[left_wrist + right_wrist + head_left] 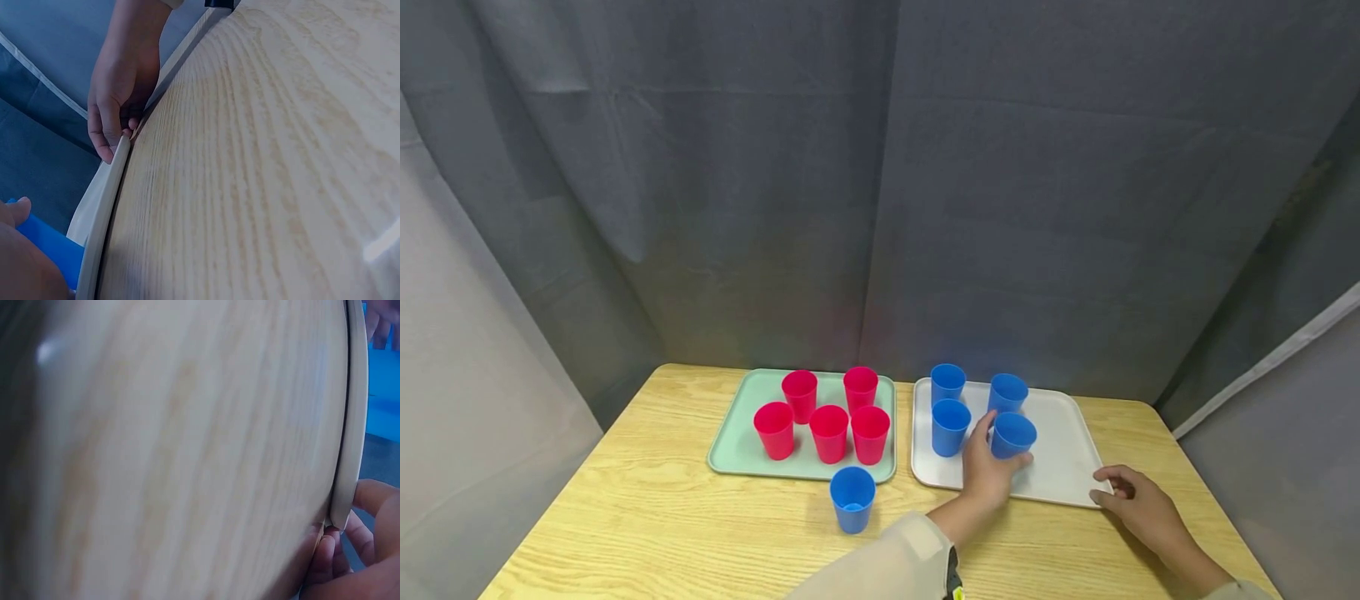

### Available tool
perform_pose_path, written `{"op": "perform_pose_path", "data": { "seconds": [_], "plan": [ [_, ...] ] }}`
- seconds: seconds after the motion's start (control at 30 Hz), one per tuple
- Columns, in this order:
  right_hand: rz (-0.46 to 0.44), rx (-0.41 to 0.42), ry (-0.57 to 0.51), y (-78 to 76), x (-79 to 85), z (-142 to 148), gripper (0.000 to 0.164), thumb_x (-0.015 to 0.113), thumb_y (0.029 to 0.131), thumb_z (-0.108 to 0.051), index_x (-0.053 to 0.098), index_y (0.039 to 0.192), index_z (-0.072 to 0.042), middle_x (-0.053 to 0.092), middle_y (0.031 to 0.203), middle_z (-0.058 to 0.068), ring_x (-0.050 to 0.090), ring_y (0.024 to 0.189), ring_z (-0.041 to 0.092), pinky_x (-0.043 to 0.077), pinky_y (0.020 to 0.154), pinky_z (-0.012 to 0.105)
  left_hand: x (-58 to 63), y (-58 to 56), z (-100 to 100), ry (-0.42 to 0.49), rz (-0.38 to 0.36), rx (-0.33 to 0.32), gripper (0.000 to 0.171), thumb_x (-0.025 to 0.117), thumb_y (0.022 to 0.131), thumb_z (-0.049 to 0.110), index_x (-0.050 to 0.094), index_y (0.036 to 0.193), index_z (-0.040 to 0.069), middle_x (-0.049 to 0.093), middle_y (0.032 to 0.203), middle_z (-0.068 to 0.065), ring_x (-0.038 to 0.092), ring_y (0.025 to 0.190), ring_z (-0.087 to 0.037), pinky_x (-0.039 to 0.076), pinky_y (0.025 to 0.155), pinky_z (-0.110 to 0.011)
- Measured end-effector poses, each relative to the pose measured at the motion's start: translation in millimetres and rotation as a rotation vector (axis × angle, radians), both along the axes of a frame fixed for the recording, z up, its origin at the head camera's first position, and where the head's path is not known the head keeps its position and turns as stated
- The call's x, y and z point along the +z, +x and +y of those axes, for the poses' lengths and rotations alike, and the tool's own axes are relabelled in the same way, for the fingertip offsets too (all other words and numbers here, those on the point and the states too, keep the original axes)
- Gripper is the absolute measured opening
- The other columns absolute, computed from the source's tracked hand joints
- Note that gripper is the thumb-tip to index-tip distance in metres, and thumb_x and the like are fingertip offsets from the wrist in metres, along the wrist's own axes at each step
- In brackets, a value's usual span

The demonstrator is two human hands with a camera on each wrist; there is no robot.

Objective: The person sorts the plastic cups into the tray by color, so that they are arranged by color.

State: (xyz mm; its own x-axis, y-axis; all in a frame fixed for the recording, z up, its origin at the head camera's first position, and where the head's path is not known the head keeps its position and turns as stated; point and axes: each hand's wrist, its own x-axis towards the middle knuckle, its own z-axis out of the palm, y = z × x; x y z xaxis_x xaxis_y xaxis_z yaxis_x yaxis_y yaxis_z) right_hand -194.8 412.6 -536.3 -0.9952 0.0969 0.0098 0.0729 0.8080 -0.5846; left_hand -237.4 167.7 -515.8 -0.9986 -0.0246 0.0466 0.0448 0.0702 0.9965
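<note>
My left hand (988,471) grips a blue cup (1014,433) at the front of the white tray (1063,433), thumb on one side and fingers on the other. Three other blue cups stand upright behind and left of it on that tray. At the tray's front right corner, my right hand (1138,504) pinches the rim between thumb and fingers. The right wrist view shows those fingers (375,495) above and below the tray edge (351,444). In the left wrist view the left hand (28,265) shows only partly, beside the blue cup.
A pale green tray (737,442) with several upright red cups (830,437) lies to the left. One blue cup (853,500) stands on the wooden table (647,508) in front of it. Grey curtains (880,183) enclose the table's back and sides.
</note>
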Motion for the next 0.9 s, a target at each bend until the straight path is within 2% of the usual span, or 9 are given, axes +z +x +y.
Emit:
{"op": "perform_pose_path", "data": {
  "seconds": [0.27,0.47,0.7,0.9],
  "plan": [
    [0.004,0.002,-0.001,-0.8,0.2,0,0.039,0.076,0.094,-0.032,0.068,0.119,-0.004,0.056,0.102,0.006,0.047,0.086,0.013,0.041,0.072,0.028,-3.0,10.6,-5,-0.049,0.038,-0.019,0.082,0.089,0.079,0.013,0.048,0.151,0.014,0.053,0.152,-0.010,0.046,0.142,-0.038,0.037,0.117,-0.059],
    [-0.002,-0.005,-0.003,-1.2,1.0,-1,0.039,0.077,0.094,-0.031,0.068,0.119,-0.003,0.056,0.101,0.006,0.047,0.085,0.012,0.041,0.072,0.028,-5.3,16.4,-9,-0.057,0.050,-0.045,0.084,0.089,0.080,0.013,0.045,0.152,0.013,0.050,0.154,-0.012,0.044,0.144,-0.038,0.036,0.118,-0.057],
    [-0.012,-0.003,-0.008,-1.0,0.0,-1,0.039,0.076,0.094,-0.031,0.068,0.119,-0.003,0.057,0.104,0.007,0.048,0.087,0.014,0.042,0.073,0.028,-6.0,23.8,-15,-0.034,-0.001,-0.081,0.087,0.088,0.083,0.018,0.041,0.156,0.018,0.043,0.160,-0.007,0.037,0.149,-0.034,0.032,0.122,-0.054],
    [-0.006,-0.008,-0.008,-1.3,-0.7,0,0.040,0.076,0.093,-0.033,0.068,0.120,-0.003,0.058,0.105,0.008,0.048,0.087,0.014,0.042,0.072,0.028,-2.5,32.0,-24,-0.034,-0.004,-0.095,0.088,0.088,0.082,0.018,0.041,0.156,0.021,0.040,0.161,-0.008,0.035,0.151,-0.036,0.031,0.122,-0.055]
  ]
}}
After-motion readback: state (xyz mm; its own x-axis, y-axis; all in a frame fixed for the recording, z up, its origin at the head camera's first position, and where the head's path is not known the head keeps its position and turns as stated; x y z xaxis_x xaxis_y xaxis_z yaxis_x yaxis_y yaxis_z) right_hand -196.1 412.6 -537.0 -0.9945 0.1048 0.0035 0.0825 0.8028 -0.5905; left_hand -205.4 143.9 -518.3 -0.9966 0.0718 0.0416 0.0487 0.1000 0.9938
